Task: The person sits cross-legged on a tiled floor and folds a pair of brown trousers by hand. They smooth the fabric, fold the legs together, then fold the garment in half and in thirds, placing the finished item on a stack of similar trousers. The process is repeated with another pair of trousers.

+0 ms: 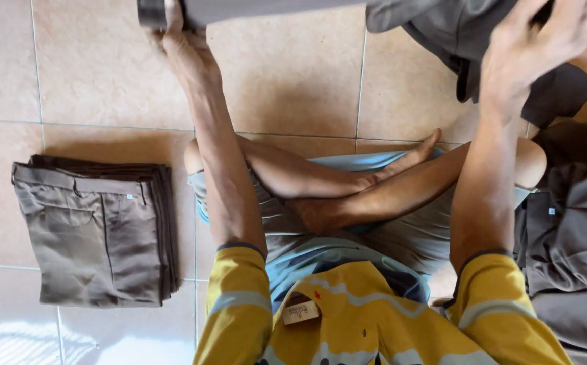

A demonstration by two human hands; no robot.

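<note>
Head view: a person sits cross-legged on a tan tile floor [293, 74], in a yellow shirt w/ pale stripes [368, 324] and light blue shorts [347, 250].

The left hand [184, 42] is stretched out to the top edge. Its fingers are curled tight on the waistband end of a pair of grey cloth trousers [435, 23]. The right hand [533, 44] is up at the top right, fingers spread wide, resting on the crumpled part of the same trousers. The trousers lie across the top of the floor, in front of the knees, partly cut off by the edge.

On the left, well apart from the hands, sits a neat stack of folded brown-grey trousers [97, 230]. On the right, just beside the knee, is a loose pile of grey clothes [570, 250].
</note>
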